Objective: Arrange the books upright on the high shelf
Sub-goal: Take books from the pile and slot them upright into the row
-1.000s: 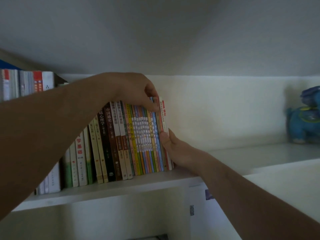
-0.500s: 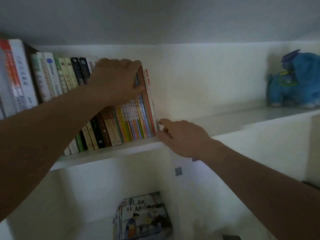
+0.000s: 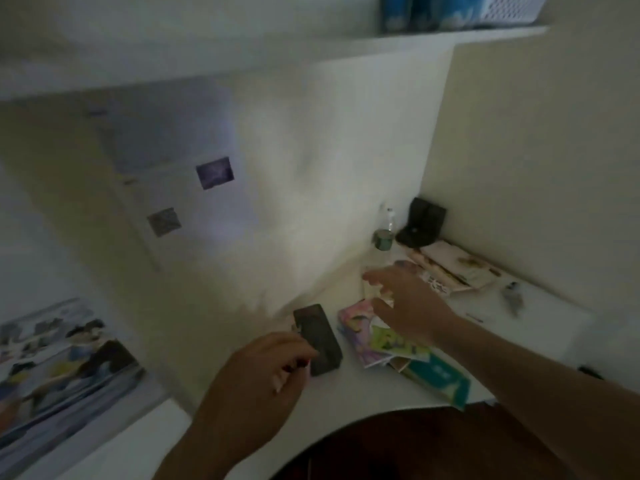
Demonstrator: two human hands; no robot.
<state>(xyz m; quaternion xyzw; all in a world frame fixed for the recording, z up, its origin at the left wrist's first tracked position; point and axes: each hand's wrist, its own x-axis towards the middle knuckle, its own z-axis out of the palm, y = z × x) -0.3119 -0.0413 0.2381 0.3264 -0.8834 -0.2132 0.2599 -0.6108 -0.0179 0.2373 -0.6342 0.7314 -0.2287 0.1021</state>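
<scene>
— Both hands have come off the shelf row. Half a second ago the left was steadying the book tops and the right was at the end of the row; now the view has dropped to the white desk (image 3: 540,323).

— What's the left hand (image 3: 256,379) doing, low centre?

— Hanging over the desk's near edge, fingers loosely curled, holding nothing that I can make out. Just beyond its fingertips lies a dark phone (image 3: 318,339), flat; touching it or not, I can't tell through the blur.

— And the right hand (image 3: 405,306)?

— Right of centre, fingers spread and relaxed, reaching over a loose pile of colourful books (image 3: 388,344) lying flat. It hasn't closed on any.

— So the row up there is settled?

— I'd judge so, and this is the fetch for the next lot. Farther back there's another flat book (image 3: 457,268), a small bottle (image 3: 384,233) and a black stand (image 3: 420,223) in the corner. The high shelf (image 3: 450,38) shows only as an edge along the upper frame; its books are out of view.
</scene>
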